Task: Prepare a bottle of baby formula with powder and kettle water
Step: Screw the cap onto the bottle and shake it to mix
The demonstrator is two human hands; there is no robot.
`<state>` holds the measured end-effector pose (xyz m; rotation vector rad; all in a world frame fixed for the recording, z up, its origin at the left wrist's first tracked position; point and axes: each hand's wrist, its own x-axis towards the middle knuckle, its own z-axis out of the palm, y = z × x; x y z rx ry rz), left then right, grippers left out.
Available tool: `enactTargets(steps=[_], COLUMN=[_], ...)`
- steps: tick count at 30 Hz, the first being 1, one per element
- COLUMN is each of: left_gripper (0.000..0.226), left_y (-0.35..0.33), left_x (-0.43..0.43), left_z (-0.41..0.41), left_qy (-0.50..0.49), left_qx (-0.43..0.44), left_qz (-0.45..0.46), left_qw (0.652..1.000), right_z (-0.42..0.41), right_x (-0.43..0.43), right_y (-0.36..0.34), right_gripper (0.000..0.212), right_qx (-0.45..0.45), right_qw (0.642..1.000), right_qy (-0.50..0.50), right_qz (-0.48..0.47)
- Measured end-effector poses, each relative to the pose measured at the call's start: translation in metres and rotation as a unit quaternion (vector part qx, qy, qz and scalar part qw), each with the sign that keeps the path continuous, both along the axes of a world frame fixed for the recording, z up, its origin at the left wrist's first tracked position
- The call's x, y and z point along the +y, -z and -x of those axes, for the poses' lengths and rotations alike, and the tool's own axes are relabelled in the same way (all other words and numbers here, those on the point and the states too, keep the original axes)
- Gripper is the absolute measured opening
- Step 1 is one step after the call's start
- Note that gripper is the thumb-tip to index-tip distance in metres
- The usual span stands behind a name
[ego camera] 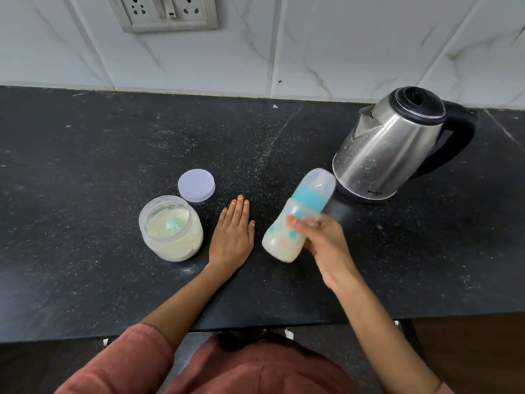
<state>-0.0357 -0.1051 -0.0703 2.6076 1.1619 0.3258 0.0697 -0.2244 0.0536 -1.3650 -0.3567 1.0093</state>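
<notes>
My right hand (324,240) grips a baby bottle (287,237) around its middle and holds it tilted above the counter, blurred by motion. The bottle has a teal collar, a clear cap and milky liquid inside. My left hand (233,234) lies flat on the black counter (85,180), fingers together, holding nothing. To its left stands an open clear jar of pale formula powder (172,228) with a teal scoop resting in the powder. The jar's white lid (196,185) lies just behind it. A steel kettle (392,146) with a black lid and handle stands at the back right.
A white marble-tiled wall (341,46) runs behind the counter, with a socket panel (167,11) at the upper left. The counter's front edge lies close to my body. Powder specks dust the counter near the middle.
</notes>
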Motion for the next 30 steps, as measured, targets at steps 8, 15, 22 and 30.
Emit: enactTargets(steps=[8,15,22,30], left_gripper=[0.063,0.062,0.067,0.065], left_y=[-0.001,-0.001,0.0,0.001], left_x=[0.0,-0.001,0.0,0.0], left_z=[0.001,0.001,0.001,0.0], left_qy=[0.004,0.003,0.009,0.0], left_qx=[0.002,0.004,0.01,0.009], left_qz=[0.004,0.009,0.005,-0.003], left_qw=[1.0,1.0,1.0,1.0], right_z=[0.009,-0.003,0.009,-0.002], right_x=[0.005,0.011,-0.003,0.007], right_y=[0.01,-0.002,0.005,0.0], right_gripper=[0.02,0.014,0.017,0.014], right_qx=[0.054,0.134,0.002,0.094], right_qw=[0.997,0.978,0.998,0.988], right_qy=[0.056,0.145,-0.043,0.114], right_qz=[0.006,-0.072,0.052,-0.049])
